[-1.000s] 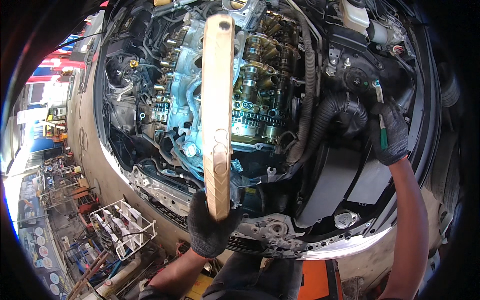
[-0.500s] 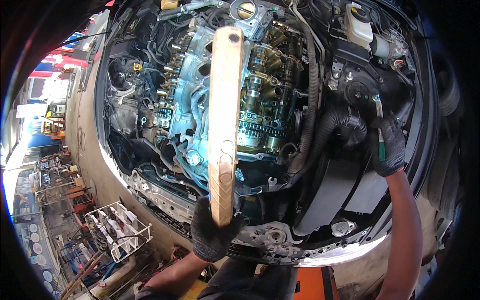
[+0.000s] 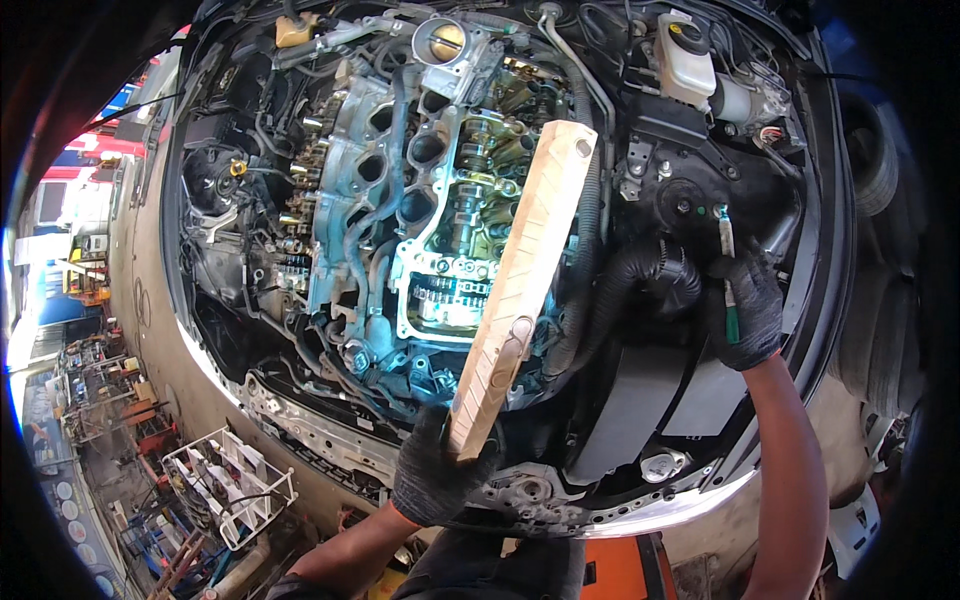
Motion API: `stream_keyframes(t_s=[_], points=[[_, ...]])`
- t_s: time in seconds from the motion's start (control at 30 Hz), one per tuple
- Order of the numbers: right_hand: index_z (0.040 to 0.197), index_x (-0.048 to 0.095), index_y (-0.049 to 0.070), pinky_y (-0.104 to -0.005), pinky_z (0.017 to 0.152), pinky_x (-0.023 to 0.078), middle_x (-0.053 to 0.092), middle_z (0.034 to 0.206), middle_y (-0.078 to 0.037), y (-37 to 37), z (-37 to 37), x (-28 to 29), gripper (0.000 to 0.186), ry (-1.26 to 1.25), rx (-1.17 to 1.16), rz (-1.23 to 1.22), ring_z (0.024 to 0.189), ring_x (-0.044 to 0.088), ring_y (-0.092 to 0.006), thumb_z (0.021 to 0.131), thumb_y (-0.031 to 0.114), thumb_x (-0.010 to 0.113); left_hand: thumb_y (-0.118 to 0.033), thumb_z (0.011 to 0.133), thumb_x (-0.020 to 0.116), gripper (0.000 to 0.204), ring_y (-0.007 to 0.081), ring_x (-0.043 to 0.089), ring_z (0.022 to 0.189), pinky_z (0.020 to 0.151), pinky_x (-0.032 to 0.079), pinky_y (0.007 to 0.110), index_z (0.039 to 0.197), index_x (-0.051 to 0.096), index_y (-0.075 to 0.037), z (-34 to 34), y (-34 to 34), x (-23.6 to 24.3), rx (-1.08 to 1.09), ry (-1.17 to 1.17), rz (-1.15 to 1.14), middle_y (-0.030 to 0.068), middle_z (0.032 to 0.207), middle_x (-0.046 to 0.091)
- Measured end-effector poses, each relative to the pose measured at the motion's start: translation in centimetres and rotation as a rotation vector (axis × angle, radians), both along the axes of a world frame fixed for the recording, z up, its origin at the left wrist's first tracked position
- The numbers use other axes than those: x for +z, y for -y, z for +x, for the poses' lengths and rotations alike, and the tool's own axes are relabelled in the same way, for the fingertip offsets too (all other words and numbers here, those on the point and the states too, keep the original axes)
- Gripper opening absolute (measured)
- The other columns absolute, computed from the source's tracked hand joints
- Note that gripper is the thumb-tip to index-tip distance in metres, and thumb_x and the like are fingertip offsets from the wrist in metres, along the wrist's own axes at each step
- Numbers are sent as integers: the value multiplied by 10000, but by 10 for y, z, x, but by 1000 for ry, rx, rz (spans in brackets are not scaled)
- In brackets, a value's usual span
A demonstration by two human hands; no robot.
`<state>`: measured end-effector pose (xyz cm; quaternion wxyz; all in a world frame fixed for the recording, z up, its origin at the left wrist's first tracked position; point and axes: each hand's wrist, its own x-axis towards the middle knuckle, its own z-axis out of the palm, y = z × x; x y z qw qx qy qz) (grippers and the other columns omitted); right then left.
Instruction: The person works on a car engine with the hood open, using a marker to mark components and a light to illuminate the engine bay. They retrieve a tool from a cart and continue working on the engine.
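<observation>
My left hand (image 3: 440, 470), in a dark knit glove, is closed round the lower end of a long tan bar (image 3: 530, 260). The bar has slanted grooves and a hole near its far end; it slants up and right over the engine (image 3: 420, 210). Bright bluish light falls on the engine's exposed camshafts (image 3: 470, 200) and chain end, beside the bar. At the right, my gloved right hand (image 3: 750, 310) is closed on a slim tool (image 3: 728, 240) with a green handle end and a pale tip. That tip lies over the dark strut tower (image 3: 685, 205); contact cannot be made out.
A ribbed black hose (image 3: 660, 275) curves between the engine and my right hand. Behind it stands a white fluid reservoir (image 3: 685, 60). The metal front crossmember (image 3: 530, 490) runs nearest me. On the floor at left are a white wire rack (image 3: 230, 485) and scattered parts; tyres (image 3: 865, 160) stand at right.
The bar's far end has swung right and lower, uncovering the engine's middle. The bright patch now lies left of the bar. My right hand keeps its hold on the slim tool; the view has shifted slightly.
</observation>
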<state>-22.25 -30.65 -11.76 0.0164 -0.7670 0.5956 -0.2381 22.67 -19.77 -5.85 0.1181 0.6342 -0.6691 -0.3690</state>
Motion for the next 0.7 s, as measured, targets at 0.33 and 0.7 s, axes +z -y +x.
stream_keyframes(t_s=[0.33, 0.7], points=[[1101, 690, 98, -639, 1148, 511, 723, 1122, -285, 1, -1, 6, 235, 6, 20, 20, 1124, 683, -562, 877, 33, 707, -368, 830, 993, 755, 376, 718, 946, 866, 595, 482, 1333, 582, 18, 19, 11, -26, 48, 22, -39, 191, 1098, 681], [1119, 695, 119, -631, 1126, 519, 735, 1145, -263, 2, -1, 4, 267, -21, 8, 10, 1126, 703, -517, 857, 78, 732, -327, 806, 1008, 697, 328, 721, 925, 829, 603, 445, 1264, 605, 9, 17, 4, -21, 123, -72, -20, 178, 1091, 691]])
